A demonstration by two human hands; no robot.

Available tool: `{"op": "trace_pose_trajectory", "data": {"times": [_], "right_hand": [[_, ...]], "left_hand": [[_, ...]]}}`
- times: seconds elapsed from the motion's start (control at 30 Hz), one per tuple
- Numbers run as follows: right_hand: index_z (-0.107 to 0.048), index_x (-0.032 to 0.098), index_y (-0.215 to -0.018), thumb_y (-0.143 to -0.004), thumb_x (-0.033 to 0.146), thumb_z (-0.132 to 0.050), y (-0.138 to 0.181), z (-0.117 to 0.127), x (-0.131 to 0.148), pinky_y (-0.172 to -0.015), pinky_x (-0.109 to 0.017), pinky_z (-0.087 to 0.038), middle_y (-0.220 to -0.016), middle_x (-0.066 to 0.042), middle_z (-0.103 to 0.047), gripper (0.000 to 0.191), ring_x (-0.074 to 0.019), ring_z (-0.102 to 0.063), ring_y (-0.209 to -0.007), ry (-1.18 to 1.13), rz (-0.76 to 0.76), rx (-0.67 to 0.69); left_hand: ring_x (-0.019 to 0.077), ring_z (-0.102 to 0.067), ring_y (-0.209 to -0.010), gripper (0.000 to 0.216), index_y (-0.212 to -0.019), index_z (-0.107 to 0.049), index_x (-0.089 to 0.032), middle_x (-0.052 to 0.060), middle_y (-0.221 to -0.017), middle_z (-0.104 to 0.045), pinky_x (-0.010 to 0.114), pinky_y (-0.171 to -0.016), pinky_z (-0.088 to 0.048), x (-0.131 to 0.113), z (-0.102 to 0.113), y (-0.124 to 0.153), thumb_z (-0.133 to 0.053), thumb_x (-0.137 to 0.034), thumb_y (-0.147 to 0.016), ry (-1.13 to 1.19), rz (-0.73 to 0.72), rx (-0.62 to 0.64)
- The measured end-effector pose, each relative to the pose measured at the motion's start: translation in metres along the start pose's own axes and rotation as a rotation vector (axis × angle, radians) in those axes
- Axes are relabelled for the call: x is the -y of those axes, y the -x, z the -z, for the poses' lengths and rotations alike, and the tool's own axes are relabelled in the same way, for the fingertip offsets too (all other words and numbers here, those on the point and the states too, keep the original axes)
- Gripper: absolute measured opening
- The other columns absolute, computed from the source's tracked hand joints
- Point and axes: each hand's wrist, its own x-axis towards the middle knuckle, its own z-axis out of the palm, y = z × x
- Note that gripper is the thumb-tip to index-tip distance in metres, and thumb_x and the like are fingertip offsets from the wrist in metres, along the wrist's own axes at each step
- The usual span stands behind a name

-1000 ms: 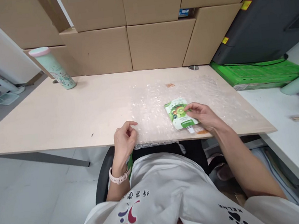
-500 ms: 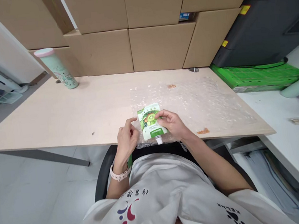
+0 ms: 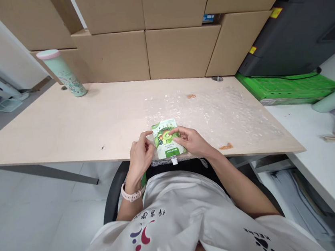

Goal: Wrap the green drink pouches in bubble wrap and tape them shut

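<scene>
A green and white spouted pouch [image 3: 167, 143] with a kiwi picture lies on a sheet of clear bubble wrap [image 3: 215, 116] at the near edge of the pale wooden table [image 3: 64, 125], spout toward me. My right hand [image 3: 192, 142] rests its fingers on the pouch's right side and holds it. My left hand [image 3: 140, 154] is curled at the pouch's left edge, thumb and forefinger pinching the bubble wrap's near corner there.
A mint green bottle with a pink lid [image 3: 61, 72] stands at the table's far left. Cardboard boxes [image 3: 146, 43] are stacked along the back. A green crate [image 3: 287, 87] and a dark case lie to the right. Small orange scraps [image 3: 226, 146] sit on the wrap.
My right hand has carried the pouch from the right part of the bubble wrap leftward to the near edge, beside my left hand, which has closed onto the wrap.
</scene>
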Motion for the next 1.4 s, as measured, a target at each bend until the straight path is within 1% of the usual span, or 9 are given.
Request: {"op": "trace_pose_trajectory", "data": {"times": [0.2, 0.33, 0.5, 0.67, 0.87, 1.0, 1.13, 1.23, 1.4], "right_hand": [[-0.064, 0.031, -0.131, -0.093, 0.047, -0.058, 0.008, -0.004, 0.001, -0.088, -0.052, -0.055, -0.122, -0.011, -0.062, 0.042, -0.0341, -0.061, -0.108, 0.443, 0.135, -0.241], [-0.061, 0.029, -0.135, -0.102, 0.041, -0.042, 0.019, -0.010, -0.004, -0.106, -0.050, -0.046, -0.141, -0.007, -0.056, 0.039, -0.0291, -0.053, -0.128, 0.368, 0.318, -0.142], [-0.051, 0.030, -0.145, -0.103, 0.044, -0.040, 0.030, -0.012, -0.005, -0.116, -0.053, -0.036, -0.156, -0.005, -0.045, 0.046, -0.0288, -0.042, -0.143, 0.284, 0.308, -0.037], [-0.051, 0.028, -0.145, -0.104, 0.048, -0.033, 0.039, 0.001, 0.001, -0.119, -0.049, -0.034, -0.153, -0.005, -0.049, 0.050, -0.0264, -0.043, -0.143, 0.009, 0.199, -0.048], [-0.065, 0.032, -0.129, -0.103, 0.057, -0.020, 0.047, 0.025, -0.009, -0.095, -0.048, -0.055, -0.105, -0.004, -0.073, 0.058, -0.0282, -0.068, -0.107, -0.161, -0.015, -0.131], [-0.068, 0.032, -0.123, -0.101, 0.058, -0.028, 0.036, 0.033, -0.029, -0.088, -0.048, -0.056, -0.098, -0.006, -0.071, 0.052, -0.0298, -0.067, -0.100, 0.075, -0.023, -0.159], [-0.070, 0.035, -0.118, -0.099, 0.058, -0.036, 0.034, 0.046, -0.047, -0.086, -0.052, -0.055, -0.103, -0.008, -0.071, 0.045, -0.0333, -0.064, -0.104, 0.290, 0.016, -0.224], [-0.069, 0.035, -0.120, -0.099, 0.058, -0.037, 0.044, 0.054, -0.050, -0.087, -0.053, -0.055, -0.111, -0.007, -0.071, 0.045, -0.0336, -0.063, -0.111, 0.277, 0.114, -0.284], [-0.067, 0.034, -0.122, -0.101, 0.057, -0.033, 0.057, 0.045, -0.036, -0.101, -0.050, -0.051, -0.122, -0.005, -0.070, 0.046, -0.0288, -0.062, -0.118, 0.153, 0.180, -0.391]], "left_hand": [[0.0131, -0.054, -0.062, 0.043, -0.122, -0.059, -0.021, -0.003, -0.074, -0.060, 0.023, -0.060, -0.040, -0.003, 0.000, 0.000, -0.046, -0.017, -0.081, 0.027, 0.004, -0.017], [0.0128, -0.054, -0.063, 0.044, -0.125, -0.057, -0.023, -0.002, -0.077, -0.061, 0.023, -0.061, -0.042, 0.001, 0.002, 0.001, -0.046, -0.018, -0.083, 0.071, 0.014, -0.026], [0.0128, -0.058, -0.066, 0.045, -0.128, -0.052, -0.024, -0.001, -0.082, -0.064, 0.024, -0.063, -0.048, 0.002, -0.001, 0.000, -0.053, -0.024, -0.083, 0.346, 0.067, -0.045], [0.0152, -0.068, -0.085, 0.040, -0.125, -0.050, -0.025, 0.000, -0.086, -0.068, 0.029, -0.085, -0.054, -0.030, -0.023, -0.013, -0.058, -0.030, -0.087, 0.583, 0.003, -0.150], [0.0180, -0.068, -0.110, 0.036, -0.132, -0.049, -0.033, 0.002, -0.114, -0.072, 0.031, -0.084, -0.055, -0.078, -0.063, -0.011, -0.052, -0.029, -0.096, 0.351, -0.209, 0.111], [0.0233, -0.068, -0.109, 0.043, -0.128, -0.055, -0.029, 0.004, -0.108, -0.073, 0.033, -0.077, -0.056, -0.075, -0.078, -0.005, -0.066, -0.025, -0.086, 0.173, -0.327, 0.084], [0.0229, -0.063, -0.123, 0.049, -0.128, -0.055, -0.030, 0.005, -0.124, -0.069, 0.041, -0.102, -0.053, -0.070, -0.091, -0.011, -0.068, -0.016, -0.082, 0.110, -0.423, 0.121], [0.0229, -0.061, -0.126, 0.039, -0.124, -0.058, -0.029, 0.004, -0.123, -0.070, 0.052, -0.114, -0.044, -0.071, -0.102, -0.014, -0.060, -0.019, -0.087, 0.099, -0.521, 0.151], [0.0295, -0.060, -0.127, 0.022, -0.106, -0.067, -0.025, 0.006, -0.122, -0.071, 0.064, -0.114, -0.040, -0.067, -0.103, -0.014, -0.057, -0.029, -0.087, 0.089, -0.761, 0.211]]}}
